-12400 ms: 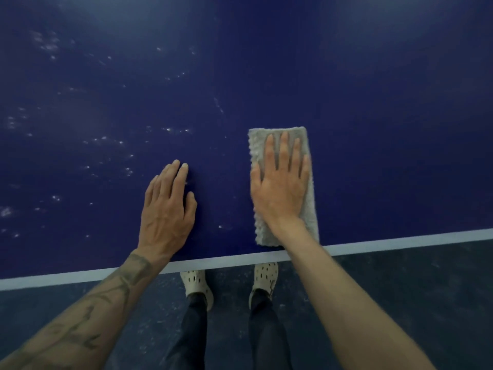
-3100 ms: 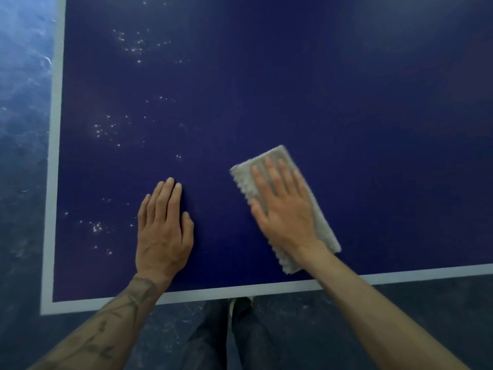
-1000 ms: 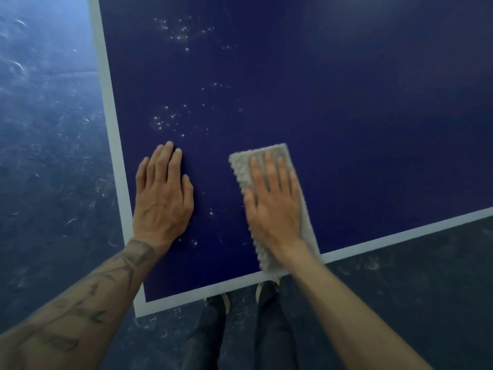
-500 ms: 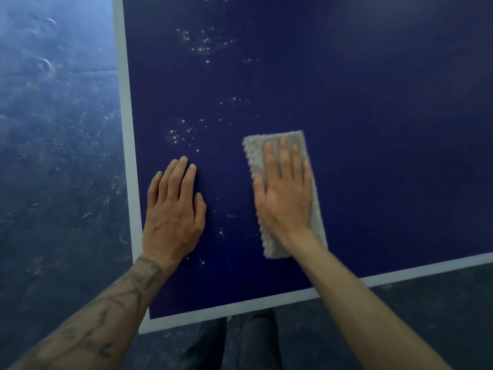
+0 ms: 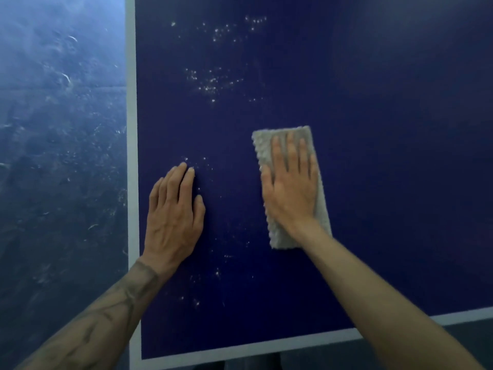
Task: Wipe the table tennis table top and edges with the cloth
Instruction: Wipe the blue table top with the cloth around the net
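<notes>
Fingers (image 5: 291, 152) flat: right hand (image 5: 290, 194) presses one cloth (image 5: 262, 146), left hand (image 5: 173, 217) one table (image 5: 386, 156).

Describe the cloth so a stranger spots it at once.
Start at the dark blue table, near its white-lined lower-left corner. The cloth lies flat under the right hand. It is the only pale grey, nubbly oblong there; the left hand touches bare table.

Dark scuffed floor (image 5: 61, 182), pale scratch marks, faint seam crossing upper left.
</notes>
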